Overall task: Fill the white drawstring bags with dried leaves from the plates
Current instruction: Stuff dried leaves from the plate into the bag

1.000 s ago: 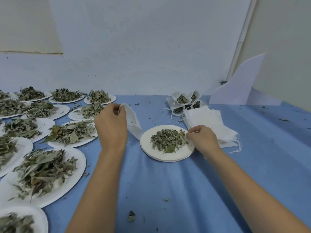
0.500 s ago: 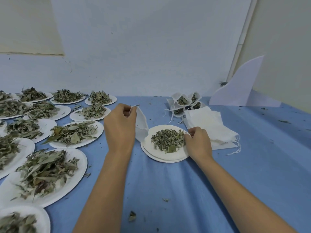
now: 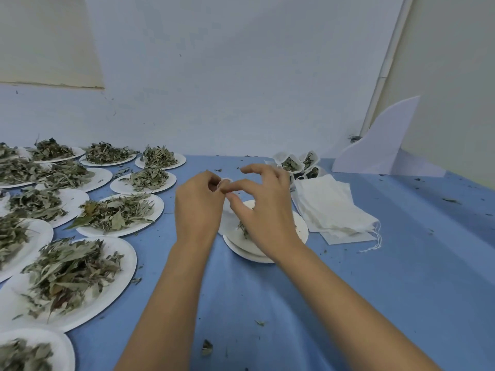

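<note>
- The white drawstring bag [image 3: 225,180] hung between both hands above the surface, long axis pointing down toward the plate [image 3: 301,228].
- The left hand [image 3: 199,207] pinched the bag's rim in its grip. The right hand [image 3: 265,210], equally near, pinched the opposite edge, its other fingers spread.
- Only a crumpled white loop of the mouth showed clearly, with the dried leaves [image 3: 242,227] just below.

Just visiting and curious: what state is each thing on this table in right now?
drawstring bag: held up, mouth pinched, contents hidden.
left hand: pinches the bag's mouth.
right hand: thumb and forefinger pinch that mouth, other fingers spread.
centre plate: holds leaves, mostly hidden behind hands.
bags at the back: filled, mouths open.
stack of bags: flat, empty.
plates on the left: heaped with leaves.
</note>
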The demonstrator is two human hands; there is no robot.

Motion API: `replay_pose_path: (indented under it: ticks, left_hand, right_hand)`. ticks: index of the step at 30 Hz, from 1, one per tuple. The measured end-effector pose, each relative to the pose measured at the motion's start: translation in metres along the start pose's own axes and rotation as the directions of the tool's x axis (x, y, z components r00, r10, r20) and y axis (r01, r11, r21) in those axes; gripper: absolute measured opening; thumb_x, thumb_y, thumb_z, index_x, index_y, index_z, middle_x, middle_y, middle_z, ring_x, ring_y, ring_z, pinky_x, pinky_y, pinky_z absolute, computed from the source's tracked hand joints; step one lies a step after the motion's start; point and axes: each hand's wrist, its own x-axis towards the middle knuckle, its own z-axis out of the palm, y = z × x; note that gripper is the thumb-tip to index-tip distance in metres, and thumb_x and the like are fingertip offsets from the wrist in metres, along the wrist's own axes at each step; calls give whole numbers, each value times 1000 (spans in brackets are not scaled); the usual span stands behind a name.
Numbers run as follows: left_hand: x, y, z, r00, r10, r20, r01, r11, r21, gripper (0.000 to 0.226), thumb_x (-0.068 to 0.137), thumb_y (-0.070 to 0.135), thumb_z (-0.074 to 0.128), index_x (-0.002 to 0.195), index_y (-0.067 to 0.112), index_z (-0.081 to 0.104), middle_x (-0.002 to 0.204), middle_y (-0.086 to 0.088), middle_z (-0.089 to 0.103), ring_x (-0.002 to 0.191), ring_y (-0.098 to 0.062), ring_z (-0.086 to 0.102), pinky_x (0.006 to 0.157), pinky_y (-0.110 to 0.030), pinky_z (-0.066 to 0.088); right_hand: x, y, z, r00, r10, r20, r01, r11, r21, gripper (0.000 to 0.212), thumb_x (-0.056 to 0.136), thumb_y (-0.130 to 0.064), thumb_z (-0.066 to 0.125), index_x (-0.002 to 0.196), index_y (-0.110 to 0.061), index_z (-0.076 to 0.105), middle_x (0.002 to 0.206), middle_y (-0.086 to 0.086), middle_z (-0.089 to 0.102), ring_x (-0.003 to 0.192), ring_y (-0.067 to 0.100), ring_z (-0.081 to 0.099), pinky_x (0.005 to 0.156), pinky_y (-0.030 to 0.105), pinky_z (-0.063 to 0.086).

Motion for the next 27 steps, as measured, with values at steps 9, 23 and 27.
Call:
replay_pose_path:
  ticks: [9, 23, 27]
  left_hand:
    - [5, -1, -10, 993, 0, 122, -3, 1000, 26, 9, 85, 25, 66, 80, 18, 67, 69, 14, 60, 67, -2, 55, 58, -10, 38]
    - [1, 14, -14, 928, -138, 348, 263, 902, -344, 9, 86, 11, 67, 84, 6, 73, 63, -5, 70, 58, -12, 68, 64, -22, 57]
    - [3, 4, -12, 962, -138, 236, 180, 969, -167, 14, 87, 16, 64, 75, 16, 70, 58, -1, 68, 48, -2, 62, 58, -10, 47]
  right_hand:
    - [0, 12, 4, 966, 171, 194, -129, 969, -211, 19, 86, -44, 62, 83, -30, 74, 133, -10, 52, 130, 15, 22, 98, 29, 13]
    - [-6, 32, 11, 954, 226, 199, -206, 971, -119, 50, 78, -39, 73, 125, -32, 59, 157, -6, 18, 136, 13, 13, 106, 31, 27]
    - [-1, 39, 0, 904, 364, 225, -422, 840, 339, 19, 80, -28, 73, 97, -34, 69, 136, -10, 50, 122, 3, 47, 99, 29, 42]
